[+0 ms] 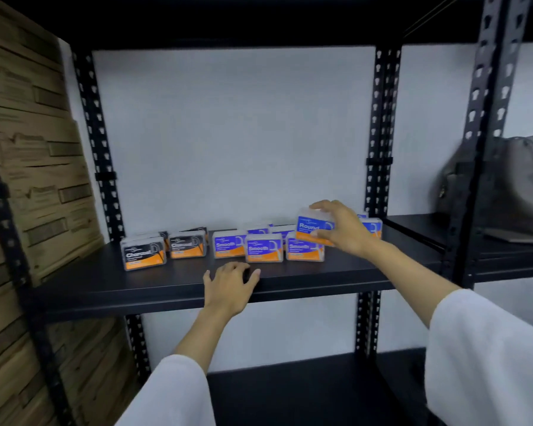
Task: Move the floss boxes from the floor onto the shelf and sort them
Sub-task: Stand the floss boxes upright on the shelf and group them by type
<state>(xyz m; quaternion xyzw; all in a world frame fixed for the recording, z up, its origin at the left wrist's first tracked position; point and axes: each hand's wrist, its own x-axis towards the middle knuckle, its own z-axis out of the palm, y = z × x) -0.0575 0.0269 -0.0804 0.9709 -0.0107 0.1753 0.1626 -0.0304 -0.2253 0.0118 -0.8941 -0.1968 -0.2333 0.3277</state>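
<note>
The right hand [340, 229] is pinching a blue "Round" floss box [313, 226], carrying it toward the other blue boxes at the shelf's [105, 284] right end. The left hand [228, 287] is resting loosely on the shelf edge, holding nothing, probably for balance.

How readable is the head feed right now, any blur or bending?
Head view: dim, even light; Charcoal box and Smooth box labels readable though soft; the Round box in the right hand slightly smeared; grey bag blurred; shelf posts lean from wide-angle distortion.
</note>
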